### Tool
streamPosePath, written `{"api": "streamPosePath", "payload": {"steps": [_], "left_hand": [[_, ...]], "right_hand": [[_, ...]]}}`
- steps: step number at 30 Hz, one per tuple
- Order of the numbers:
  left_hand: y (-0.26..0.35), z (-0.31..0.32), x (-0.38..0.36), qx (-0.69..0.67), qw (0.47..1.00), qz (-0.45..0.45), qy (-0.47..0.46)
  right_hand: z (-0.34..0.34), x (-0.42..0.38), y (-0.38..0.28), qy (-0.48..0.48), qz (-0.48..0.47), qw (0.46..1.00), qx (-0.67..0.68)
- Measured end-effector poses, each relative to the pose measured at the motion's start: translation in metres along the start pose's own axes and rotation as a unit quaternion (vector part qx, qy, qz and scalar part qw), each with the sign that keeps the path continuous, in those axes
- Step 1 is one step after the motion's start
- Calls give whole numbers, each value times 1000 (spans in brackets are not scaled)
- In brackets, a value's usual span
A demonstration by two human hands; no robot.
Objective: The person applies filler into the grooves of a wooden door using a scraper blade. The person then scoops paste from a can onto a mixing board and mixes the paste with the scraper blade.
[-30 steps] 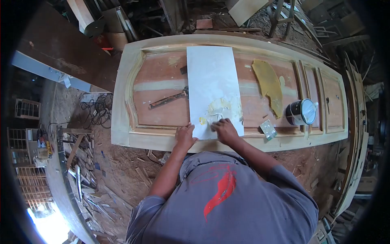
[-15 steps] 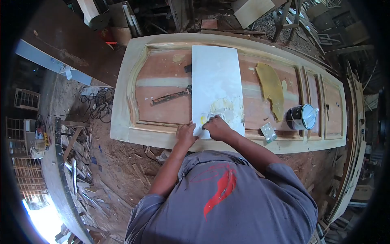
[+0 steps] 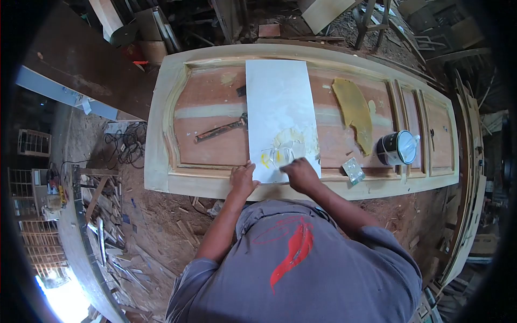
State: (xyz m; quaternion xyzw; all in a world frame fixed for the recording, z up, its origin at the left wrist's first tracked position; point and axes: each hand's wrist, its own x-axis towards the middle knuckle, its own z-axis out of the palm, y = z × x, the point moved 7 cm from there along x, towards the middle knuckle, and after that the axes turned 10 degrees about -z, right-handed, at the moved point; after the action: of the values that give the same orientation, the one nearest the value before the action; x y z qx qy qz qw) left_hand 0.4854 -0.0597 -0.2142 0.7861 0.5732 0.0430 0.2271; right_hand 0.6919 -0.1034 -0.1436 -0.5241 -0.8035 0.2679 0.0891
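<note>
A white board (image 3: 277, 97) lies across a panelled wooden door (image 3: 210, 175). My left hand (image 3: 243, 179) grips its lower left corner, fingers on the edge. My right hand (image 3: 302, 175) is closed over the lower right part of the board, around what looks like a putty knife, mostly hidden by the fingers. Before it, pale putty (image 3: 291, 141) is smeared on the board, with a yellow streak (image 3: 265, 159) to the left. A hammer-like tool (image 3: 221, 131) rests on the door, its right end against the board.
On the door's right side are a yellowish curved sheet (image 3: 354, 110), a small clear packet (image 3: 353, 171) and a dark can (image 3: 397, 148) with a plastic-like cover. Wood scraps (image 3: 102, 231) litter the floor at left, near a tangled black cable (image 3: 129, 142).
My right hand has shifted right and slightly down across the board, showing more of the smeared putty and yellow streak. My left hand stays at the board's corner. The view has shifted slightly.
</note>
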Motion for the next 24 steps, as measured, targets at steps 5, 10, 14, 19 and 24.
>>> {"api": "streamPosePath", "payload": {"steps": [5, 10, 14, 19, 24], "left_hand": [[9, -11, 0, 18, 1000, -11, -23], [-5, 7, -2, -7, 1000, -3, 2], [2, -2, 0, 9, 1000, -7, 0], [4, -5, -1, 8, 1000, -15, -20], [7, -7, -1, 21, 1000, -7, -13]], "right_hand": [[-9, 48, 13, 160, -29, 986, -35], [19, 27, -4, 31, -73, 997, -7], [-14, 24, 17, 88, -57, 994, -9], [17, -8, 24, 215, -88, 971, -61], [0, -13, 17, 25, -7, 999, 26]]}}
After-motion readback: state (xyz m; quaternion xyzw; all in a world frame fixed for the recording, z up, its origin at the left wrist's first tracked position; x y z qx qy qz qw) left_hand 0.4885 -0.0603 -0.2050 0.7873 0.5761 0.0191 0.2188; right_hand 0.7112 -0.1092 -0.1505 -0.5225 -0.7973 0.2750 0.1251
